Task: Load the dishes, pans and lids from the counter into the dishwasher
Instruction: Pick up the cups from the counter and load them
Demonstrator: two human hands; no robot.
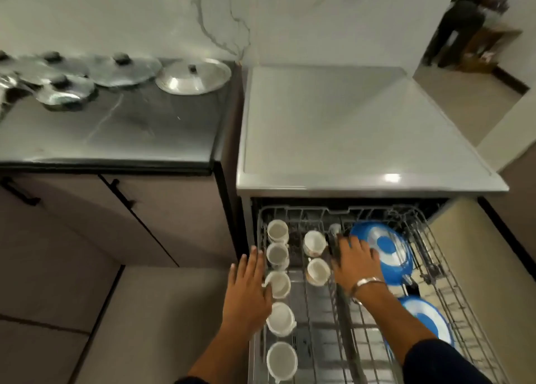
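Round white cups [278, 285] in wire rack [452, 291], blue-rimmed plate [385, 250], domed steel lids [193, 76]

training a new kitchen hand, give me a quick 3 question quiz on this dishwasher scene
1. True or false: the left hand grips a cup.
2. Where are the metal lids? A counter B rack C floor
3. What colour is the lid beside the right hand?

Key: 1 false, its fingers are straight at the rack's left edge. 2 A. 3 blue and white.
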